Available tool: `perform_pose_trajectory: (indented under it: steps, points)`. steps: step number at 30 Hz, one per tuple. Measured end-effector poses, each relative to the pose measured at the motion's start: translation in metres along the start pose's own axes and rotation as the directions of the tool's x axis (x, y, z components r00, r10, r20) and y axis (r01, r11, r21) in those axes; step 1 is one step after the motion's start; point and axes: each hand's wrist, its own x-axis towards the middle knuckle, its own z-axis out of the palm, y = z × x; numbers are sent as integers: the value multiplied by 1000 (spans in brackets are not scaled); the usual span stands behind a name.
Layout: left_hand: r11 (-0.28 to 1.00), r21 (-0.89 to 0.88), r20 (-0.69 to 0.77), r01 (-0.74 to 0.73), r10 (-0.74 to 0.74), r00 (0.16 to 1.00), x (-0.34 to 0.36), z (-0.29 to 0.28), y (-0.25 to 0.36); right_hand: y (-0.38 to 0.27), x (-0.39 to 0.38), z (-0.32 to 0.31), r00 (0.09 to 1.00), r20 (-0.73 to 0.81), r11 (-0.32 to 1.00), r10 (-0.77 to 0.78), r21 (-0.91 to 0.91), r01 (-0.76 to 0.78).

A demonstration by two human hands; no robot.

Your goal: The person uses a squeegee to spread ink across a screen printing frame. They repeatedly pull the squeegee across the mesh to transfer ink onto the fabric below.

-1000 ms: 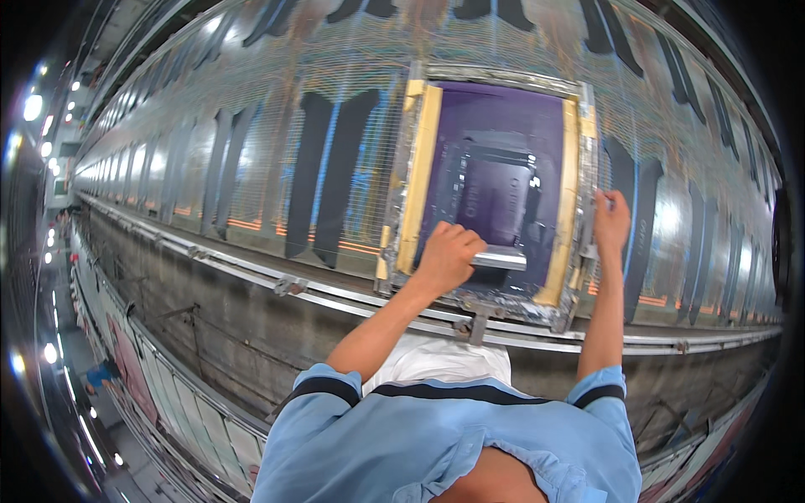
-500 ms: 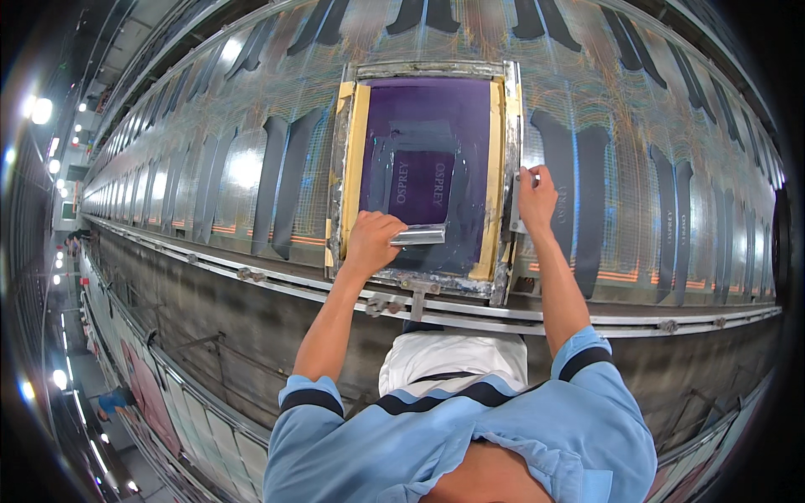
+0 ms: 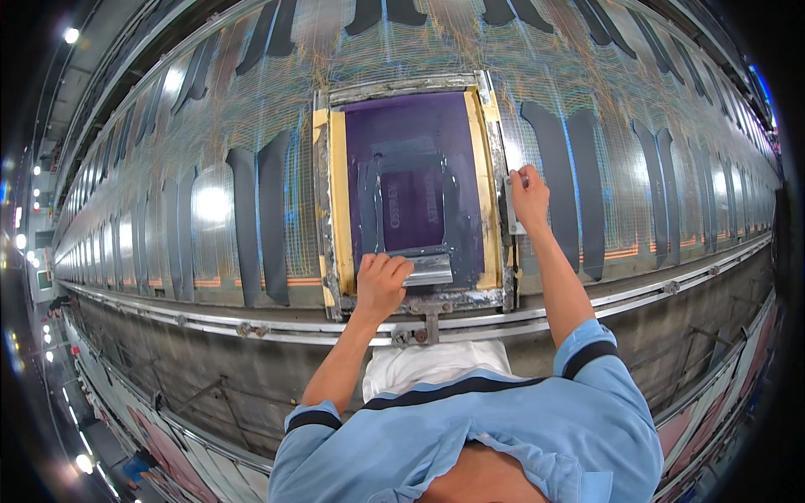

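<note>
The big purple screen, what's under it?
The frame around the purple screen sits over the long table, with dark strips showing on both sides. Whatever lies directly beneath is covered, so I can't tell.

The long table [image 3: 214,228] bears a framed screen [image 3: 411,197] and dark strips [image 3: 273,210].

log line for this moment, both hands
left hand: gripping metal bar | bar: low on purple screen | right hand: at screen frame, right side
</note>
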Motion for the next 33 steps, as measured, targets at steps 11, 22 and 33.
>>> perform_pose_trajectory:
  steps: [11, 22, 33]
  points:
    - [995, -90, 72, 50, -43, 996, 151, -16, -96, -134, 34, 0, 707, 496, 863, -504, 265, 430]
    - [996, -32, 183, 80, -73, 980, 156, -4, -101, -122, 9, 81, 541, 723, 653, -430, -165, 739]
    - [999, -51, 189, 11, -1, 982, 82, -9, -59, -110, -70, 36, 531, 704, 667, -472, -108, 737]
